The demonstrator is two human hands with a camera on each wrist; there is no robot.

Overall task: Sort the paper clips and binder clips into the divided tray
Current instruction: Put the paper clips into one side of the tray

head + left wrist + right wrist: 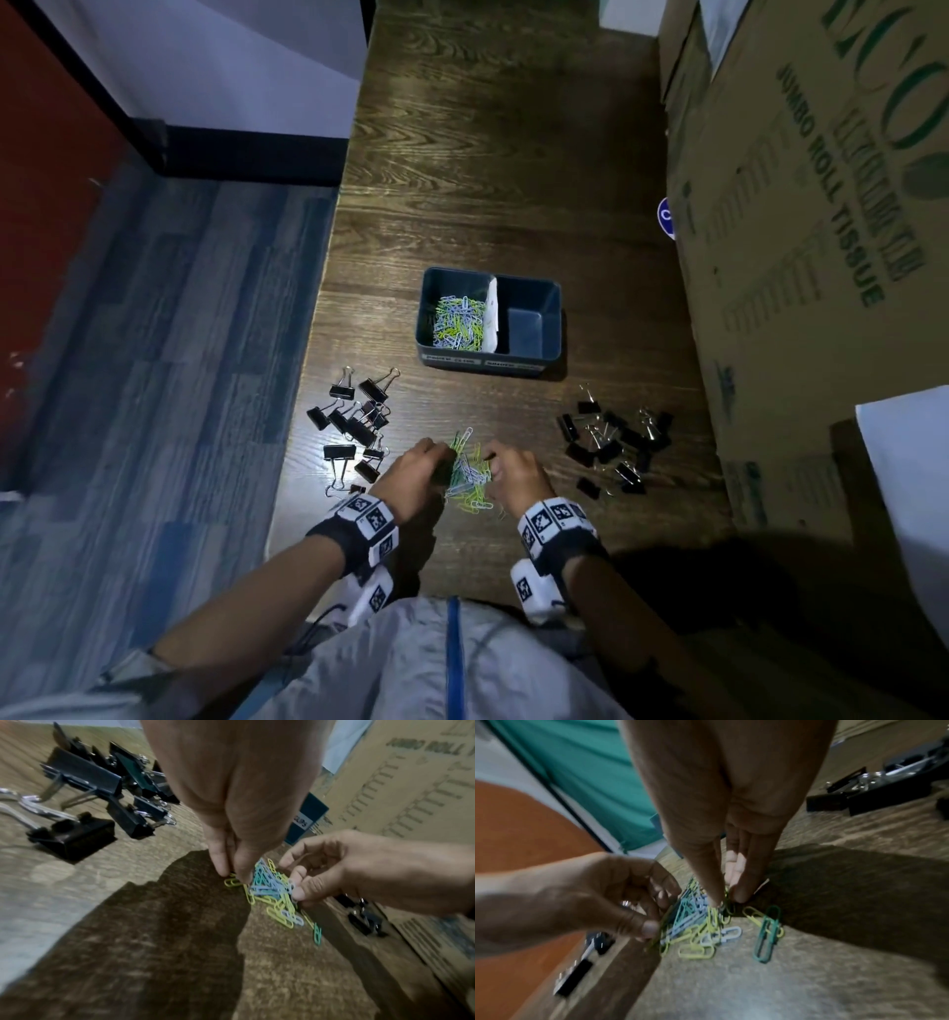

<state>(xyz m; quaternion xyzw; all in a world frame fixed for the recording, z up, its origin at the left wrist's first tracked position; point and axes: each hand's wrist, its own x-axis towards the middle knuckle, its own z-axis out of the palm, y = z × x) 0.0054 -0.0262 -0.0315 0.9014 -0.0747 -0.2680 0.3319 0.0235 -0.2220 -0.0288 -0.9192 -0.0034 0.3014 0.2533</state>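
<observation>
A heap of green, yellow and pale blue paper clips (468, 475) lies near the table's front edge. My left hand (445, 459) pinches into its left side and my right hand (491, 459) into its right side, fingers curled around clips. In the left wrist view my left hand's fingertips (235, 876) press down on the heap (272, 892). In the right wrist view a dark green clip (767, 935) lies apart from the heap. The dark divided tray (552, 318) stands further back, with paper clips (459, 321) in its left compartment and nothing in its right one.
Large black binder clips (354, 419) lie scattered left of the heap, near the table's left edge. Smaller black binder clips (613, 442) lie to the right. A big cardboard box (801, 231) walls the right side. Blue carpet floor (154, 411) is beyond the left edge.
</observation>
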